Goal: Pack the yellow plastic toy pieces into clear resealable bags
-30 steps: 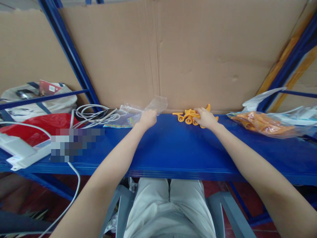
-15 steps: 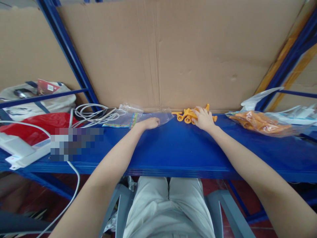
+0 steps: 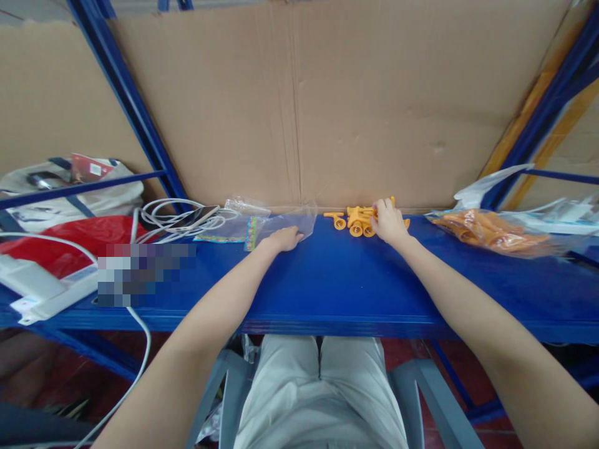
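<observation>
My left hand (image 3: 284,239) is closed on the near edge of a clear plastic bag (image 3: 304,219) that lies flat on the blue shelf and has a colourful printed strip at its left end. To its right, my right hand (image 3: 391,222) is curled over the right side of a small heap of orange plastic pipes with round cups (image 3: 356,228). Its fingers close around one of them, mostly hidden by the hand. A single orange pipe (image 3: 339,222) lies a little apart, on the heap's left.
A filled bag of orange pipes (image 3: 486,231) lies at the right. Coiled white cable (image 3: 187,218), another clear bag (image 3: 224,227), red cloth (image 3: 93,240) and a white power strip (image 3: 56,293) are at the left. A cardboard sheet (image 3: 299,112) stands behind the blue shelf (image 3: 327,287).
My right hand has drawn its spread fingers together around an orange pipe, and the heap has shifted slightly. The clear bag under my left hand has moved a little to the left.
</observation>
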`<state>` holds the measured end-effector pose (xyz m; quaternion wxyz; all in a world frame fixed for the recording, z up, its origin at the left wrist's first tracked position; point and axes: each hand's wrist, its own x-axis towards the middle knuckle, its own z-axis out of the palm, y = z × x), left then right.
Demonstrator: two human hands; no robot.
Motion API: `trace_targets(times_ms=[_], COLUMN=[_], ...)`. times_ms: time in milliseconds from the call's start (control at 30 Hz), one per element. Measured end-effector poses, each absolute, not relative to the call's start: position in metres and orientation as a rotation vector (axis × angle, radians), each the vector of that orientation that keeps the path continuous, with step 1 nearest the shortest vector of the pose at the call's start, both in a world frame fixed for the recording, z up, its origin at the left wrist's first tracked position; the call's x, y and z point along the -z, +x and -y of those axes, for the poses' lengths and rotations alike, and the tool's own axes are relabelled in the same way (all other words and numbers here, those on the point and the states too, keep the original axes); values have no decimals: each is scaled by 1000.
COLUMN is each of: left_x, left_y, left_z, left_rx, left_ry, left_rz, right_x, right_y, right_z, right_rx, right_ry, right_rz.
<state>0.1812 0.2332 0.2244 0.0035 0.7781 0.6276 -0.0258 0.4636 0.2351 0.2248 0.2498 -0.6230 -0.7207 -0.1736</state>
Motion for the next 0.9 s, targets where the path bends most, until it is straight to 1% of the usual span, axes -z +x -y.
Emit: trace_targets(times_ms=[200, 333, 433, 567, 633, 700, 833, 900], left_x=[-223, -226, -232, -239, -242, -243, -246, -247], left_y=[179, 174, 173, 184, 193, 203, 217, 219], left_z=[-236, -241, -241, -240, -242, -246, -251, -252], left_rx=[213, 226, 118, -201, -277, -197, 110, 178], left_ry=[2356, 2443, 2559, 2767, 2854, 2873, 2818, 2827], left_rz=[-1834, -1732, -1645, -1520, -1410, -1371, -1399, -1380], right_x=[-221, -221, -223, -226, -227, -228, -230, -230], right_y=[470, 480, 492, 503, 504, 501, 487, 479], right_z=[-246, -252, -257, -264, -267, -267, -261, -256], right_rx=[335, 265, 254, 238, 176, 76, -156, -263], right_ry=[-1713, -1600, -1492, -1339, -1256, -1176, -1043, -998], right_rz=[1846, 1697, 1575, 1459, 1443, 1439, 1490, 1532])
